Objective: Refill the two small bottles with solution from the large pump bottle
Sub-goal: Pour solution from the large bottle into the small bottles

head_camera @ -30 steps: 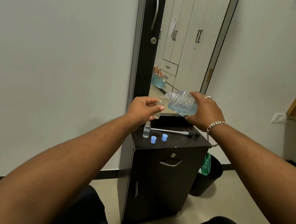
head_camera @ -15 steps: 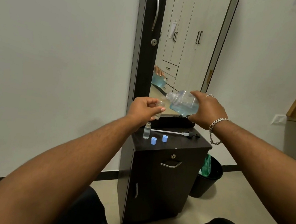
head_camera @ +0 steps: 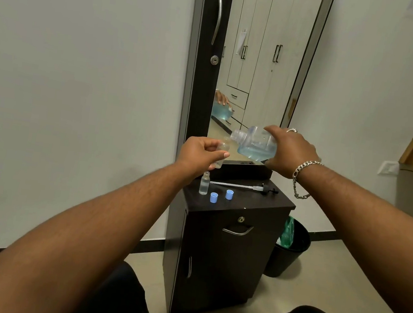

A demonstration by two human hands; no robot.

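Note:
My right hand (head_camera: 290,151) grips the large clear bottle (head_camera: 255,143), tipped on its side with its open neck pointing left and blue solution pooled in its lower half. My left hand (head_camera: 199,154) holds a small clear bottle (head_camera: 222,149) upright just below and left of that neck; the two openings are close but apart. The second small bottle (head_camera: 204,183) stands uncapped on the dark cabinet top (head_camera: 267,205). Two blue caps (head_camera: 214,197) (head_camera: 229,194) lie beside it, and the removed pump with its long tube (head_camera: 243,186) lies behind them.
The cabinet has a drawer with a metal handle (head_camera: 237,231) and a door below. A tall mirror (head_camera: 265,58) rises behind it and reflects the large bottle. A black bin (head_camera: 287,251) with a green bag stands at the right. My knees are at the bottom.
The large bottle's neck has dropped a little lower toward the small bottle in my left hand. Both hands stay almost where they were.

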